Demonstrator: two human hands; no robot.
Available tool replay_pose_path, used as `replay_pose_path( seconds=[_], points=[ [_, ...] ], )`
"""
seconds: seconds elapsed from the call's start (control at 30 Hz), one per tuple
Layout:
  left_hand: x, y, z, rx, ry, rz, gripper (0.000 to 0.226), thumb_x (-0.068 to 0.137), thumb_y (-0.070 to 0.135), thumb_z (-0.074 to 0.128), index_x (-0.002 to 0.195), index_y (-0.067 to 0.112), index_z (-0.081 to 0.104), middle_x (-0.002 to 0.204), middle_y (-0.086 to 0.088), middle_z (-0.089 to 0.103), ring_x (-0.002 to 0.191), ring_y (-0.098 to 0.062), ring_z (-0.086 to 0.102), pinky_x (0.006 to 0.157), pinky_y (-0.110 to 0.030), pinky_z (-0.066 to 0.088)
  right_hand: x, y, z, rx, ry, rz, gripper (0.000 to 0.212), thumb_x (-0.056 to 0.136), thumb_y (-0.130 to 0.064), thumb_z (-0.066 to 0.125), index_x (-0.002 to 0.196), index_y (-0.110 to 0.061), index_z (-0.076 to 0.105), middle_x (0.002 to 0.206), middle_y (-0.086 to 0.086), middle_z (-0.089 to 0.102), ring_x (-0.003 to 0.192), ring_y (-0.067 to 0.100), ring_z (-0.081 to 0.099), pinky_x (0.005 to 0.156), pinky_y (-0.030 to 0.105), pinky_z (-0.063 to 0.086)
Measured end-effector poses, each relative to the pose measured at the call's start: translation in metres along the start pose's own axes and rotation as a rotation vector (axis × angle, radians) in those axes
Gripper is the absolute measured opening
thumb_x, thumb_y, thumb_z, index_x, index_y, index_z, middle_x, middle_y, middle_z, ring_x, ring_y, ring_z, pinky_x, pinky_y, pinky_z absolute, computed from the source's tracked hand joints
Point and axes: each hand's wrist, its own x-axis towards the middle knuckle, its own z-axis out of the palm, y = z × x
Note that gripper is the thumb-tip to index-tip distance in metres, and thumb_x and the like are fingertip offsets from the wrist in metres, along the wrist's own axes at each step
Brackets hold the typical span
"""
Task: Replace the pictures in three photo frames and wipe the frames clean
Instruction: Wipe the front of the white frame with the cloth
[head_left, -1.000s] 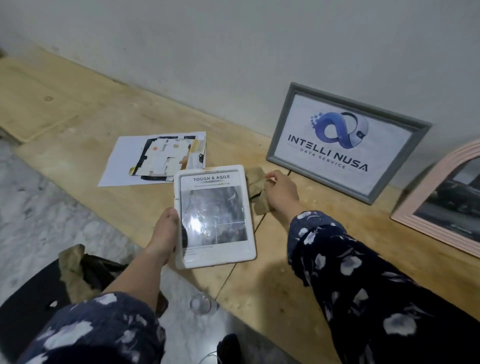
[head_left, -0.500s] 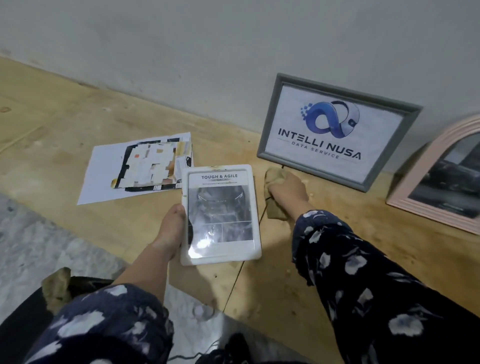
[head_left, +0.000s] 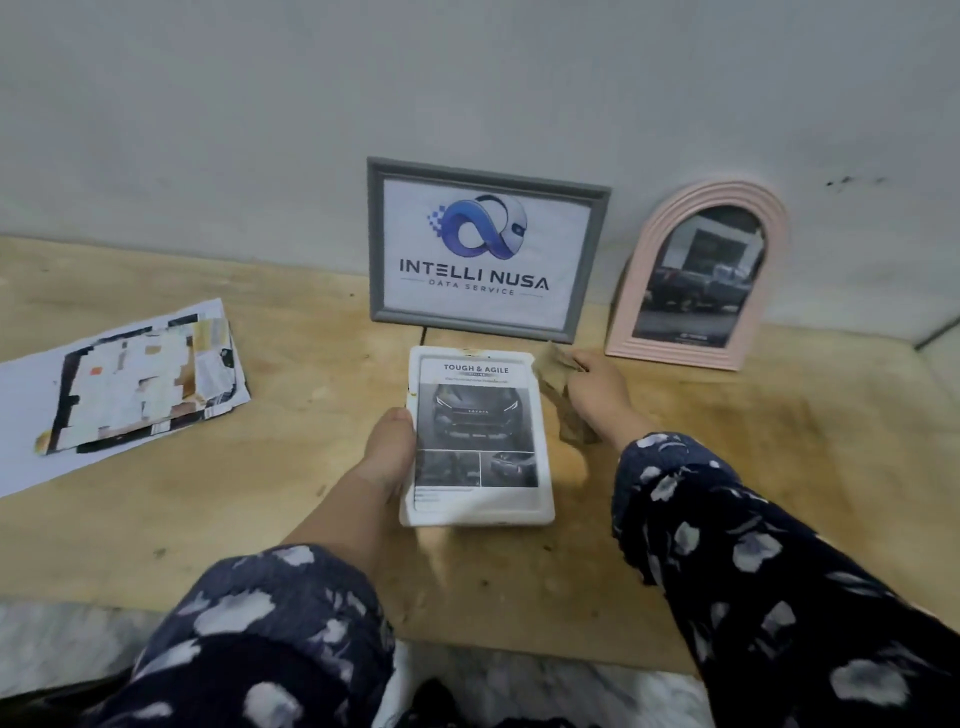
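My left hand (head_left: 388, 452) grips the left edge of a white photo frame (head_left: 478, 512) that holds a car picture headed "TOUGH & AGILE", face up over the wooden board. Just right of it, my right hand (head_left: 597, 395) holds a crumpled tan cloth (head_left: 558, 376) that hangs down to the board. A grey frame (head_left: 376, 249) with an "INTELLI NUSA" print leans on the wall behind. To its right a pink arched frame (head_left: 647, 306) with a dark car picture also leans there.
A stack of loose paper pictures (head_left: 130, 384) lies on the wooden board (head_left: 291, 483) at the left. The board's front edge meets a marble floor (head_left: 62, 639). The grey wall (head_left: 467, 78) stands close behind the frames.
The view has swung right and straightened, bringing the whole pink frame in. My right hand has lifted the cloth beside the white frame's top right corner. The white frame stays in my left hand.
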Motion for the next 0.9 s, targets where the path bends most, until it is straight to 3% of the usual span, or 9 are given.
replay_pose_path(
  seconds=[0.13, 0.2, 0.27, 0.33, 0.43, 0.53, 0.63, 0.8, 0.9],
  points=[
    [-0.013, 0.01, 0.02, 0.1, 0.109, 0.014, 0.041, 0.098, 0.027, 0.022, 0.103, 0.005, 0.055, 0.108, -0.02, 0.063, 0.091, -0.032, 0.061, 0.083, -0.041, 0.051, 0.003, 0.023, -0.007, -0.069, 0.0, 0.034, 0.031, 0.091, -0.031, 0.051, 0.119, -0.024, 0.065, 0.127, -0.002, 0.061, 0.119, 0.024, 0.052, 0.105, 0.042, 0.039],
    [-0.02, 0.014, 0.024, 0.244, 0.19, 0.094, 0.047, 0.104, 0.027, 0.016, 0.106, 0.003, 0.056, 0.113, -0.021, 0.059, 0.101, -0.033, 0.056, 0.084, -0.037, 0.043, 0.005, 0.028, -0.006, -0.108, 0.008, 0.015, 0.031, 0.092, -0.033, 0.053, 0.118, -0.022, 0.066, 0.124, -0.001, 0.063, 0.118, 0.025, 0.053, 0.104, 0.04, 0.04],
    [-0.03, 0.015, 0.025, 0.431, 0.227, 0.179, 0.055, 0.104, 0.039, 0.015, 0.119, 0.004, 0.055, 0.125, -0.021, 0.054, 0.115, -0.036, 0.05, 0.094, -0.041, 0.039, 0.008, 0.029, -0.002, -0.128, 0.008, -0.013, 0.03, 0.094, -0.031, 0.052, 0.115, -0.017, 0.068, 0.117, 0.004, 0.067, 0.111, 0.027, 0.058, 0.094, 0.032, 0.044],
    [-0.04, 0.011, 0.025, 0.62, 0.279, 0.177, 0.07, 0.095, 0.063, 0.02, 0.134, 0.011, 0.045, 0.135, -0.017, 0.045, 0.124, -0.037, 0.043, 0.099, -0.048, 0.037, 0.009, 0.025, 0.003, -0.154, 0.018, -0.047, 0.03, 0.096, -0.03, 0.05, 0.113, -0.014, 0.069, 0.11, 0.007, 0.069, 0.104, 0.027, 0.061, 0.083, 0.027, 0.042],
    [-0.059, -0.002, 0.026, 0.873, 0.299, 0.211, 0.105, 0.071, 0.088, 0.033, 0.144, 0.013, 0.028, 0.144, -0.01, 0.038, 0.131, -0.031, 0.035, 0.1, -0.05, 0.034, 0.019, 0.019, 0.011, -0.196, 0.064, -0.132, 0.029, 0.094, -0.028, 0.054, 0.12, -0.017, 0.063, 0.115, 0.006, 0.067, 0.107, 0.025, 0.059, 0.088, 0.03, 0.044],
    [-0.079, -0.02, 0.027, 0.971, 0.265, 0.265, 0.128, 0.053, 0.096, 0.042, 0.147, 0.015, 0.014, 0.145, -0.006, 0.032, 0.132, -0.027, 0.03, 0.101, -0.048, 0.032, 0.032, 0.017, 0.017, -0.214, 0.112, -0.176, 0.037, 0.092, -0.015, 0.055, 0.128, -0.02, 0.05, 0.119, 0.008, 0.062, 0.114, 0.029, 0.053, 0.095, 0.039, 0.046],
    [-0.086, -0.034, 0.029, 1.091, 0.256, 0.256, 0.137, 0.045, 0.098, 0.042, 0.148, 0.017, 0.005, 0.142, -0.006, 0.026, 0.13, -0.028, 0.026, 0.102, -0.047, 0.03, 0.043, 0.021, 0.03, -0.342, 0.093, -0.267, 0.041, 0.089, 0.0, 0.048, 0.128, -0.01, 0.055, 0.127, 0.01, 0.055, 0.119, 0.029, 0.05, 0.099, 0.036, 0.042],
    [-0.085, -0.031, 0.032, 1.171, 0.261, 0.213, 0.14, 0.044, 0.096, 0.049, 0.149, 0.014, 0.004, 0.14, -0.007, 0.026, 0.128, -0.029, 0.026, 0.101, -0.046, 0.031, 0.044, 0.038, 0.044, -0.418, -0.044, -0.31, 0.024, 0.088, -0.001, 0.048, 0.102, 0.0, 0.067, 0.099, 0.007, 0.059, 0.097, 0.026, 0.058, 0.077, 0.031, 0.045],
    [-0.086, -0.033, 0.035, 1.172, 0.276, 0.211, 0.139, 0.044, 0.097, 0.046, 0.149, 0.015, 0.004, 0.137, -0.007, 0.028, 0.126, -0.029, 0.027, 0.098, -0.046, 0.031, 0.034, 0.051, 0.044, -0.431, -0.028, -0.266, 0.026, 0.085, 0.0, 0.047, 0.104, -0.003, 0.066, 0.08, -0.005, 0.049, 0.084, 0.024, 0.054, 0.057, 0.025, 0.032]
  ],
)
